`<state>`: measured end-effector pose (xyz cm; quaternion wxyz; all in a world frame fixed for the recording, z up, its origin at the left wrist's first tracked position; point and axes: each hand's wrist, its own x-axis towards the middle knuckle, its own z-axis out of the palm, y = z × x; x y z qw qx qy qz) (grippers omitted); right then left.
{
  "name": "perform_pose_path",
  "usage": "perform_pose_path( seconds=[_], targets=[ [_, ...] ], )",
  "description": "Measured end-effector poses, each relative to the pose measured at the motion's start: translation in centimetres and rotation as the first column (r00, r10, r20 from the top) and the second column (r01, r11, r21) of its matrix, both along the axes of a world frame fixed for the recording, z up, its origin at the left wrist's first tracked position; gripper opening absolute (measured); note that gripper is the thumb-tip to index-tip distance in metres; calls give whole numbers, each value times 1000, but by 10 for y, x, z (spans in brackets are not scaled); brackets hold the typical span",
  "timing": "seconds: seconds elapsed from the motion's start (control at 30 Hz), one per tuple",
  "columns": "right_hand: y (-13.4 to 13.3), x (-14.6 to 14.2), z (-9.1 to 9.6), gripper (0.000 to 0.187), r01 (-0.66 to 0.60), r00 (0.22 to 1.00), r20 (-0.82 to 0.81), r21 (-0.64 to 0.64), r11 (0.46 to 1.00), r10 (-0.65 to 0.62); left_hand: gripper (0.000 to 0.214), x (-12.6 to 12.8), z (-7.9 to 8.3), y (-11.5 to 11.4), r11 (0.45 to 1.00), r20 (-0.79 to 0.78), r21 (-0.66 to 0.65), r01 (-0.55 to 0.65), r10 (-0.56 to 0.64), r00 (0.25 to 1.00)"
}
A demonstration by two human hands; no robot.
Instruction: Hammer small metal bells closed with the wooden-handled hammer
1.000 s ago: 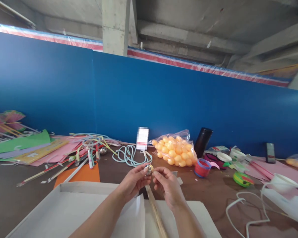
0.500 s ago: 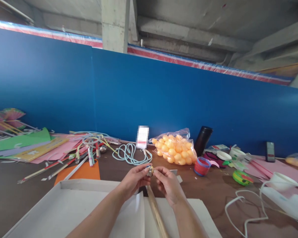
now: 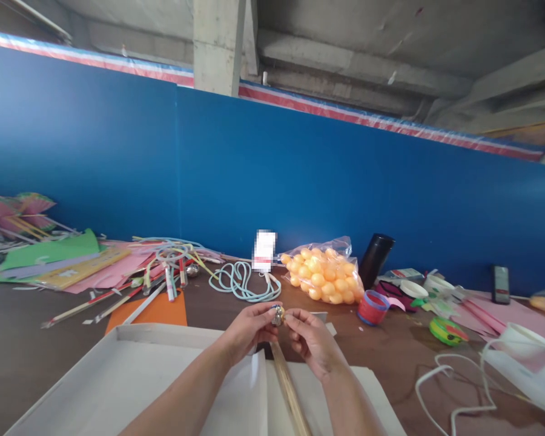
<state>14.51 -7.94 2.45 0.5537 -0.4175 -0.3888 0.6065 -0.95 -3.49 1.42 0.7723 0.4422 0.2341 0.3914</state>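
Observation:
A small shiny silver-and-gold ball (image 3: 278, 315) is pinched between the thumb and fingers of my left hand (image 3: 255, 324). On its right side, the thumb and forefinger of my right hand (image 3: 309, 336) close on the ball's golden edge, other fingers curled under. Its exact kind is too small to tell. Below my hands a long bundle of thin wooden sticks (image 3: 289, 387) lies across white sheets. To the left stands an open white box lid (image 3: 172, 333), partly covered by my left forearm.
Beyond my hands lie a coiled light-blue cord (image 3: 243, 284) and a clear bag of orange balls (image 3: 322, 275). A black bottle (image 3: 376, 257), a red-and-blue tape roll (image 3: 372, 307) and a green tape measure (image 3: 447, 331) are on the right. Coloured paper (image 3: 49, 257) is piled left.
The whole view has shifted slightly, so things appear a little further right. Both hands keep their grip on the small ball, which has turned slightly at most.

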Motion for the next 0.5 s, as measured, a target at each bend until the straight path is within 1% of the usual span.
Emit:
perform_pose_path(
  seconds=[0.23, 0.5],
  targets=[
    [0, 1, 0, 20, -12, 1000, -4, -10, 1000, 12, 38, 1, 2, 0, 1000, 12, -1, 10, -10, 1000],
    [0, 1, 0, 22, -7, 1000, 10, -23, 1000, 8, 39, 0, 5, -2, 1000, -33, 8, -1, 1, 999]
  ],
)
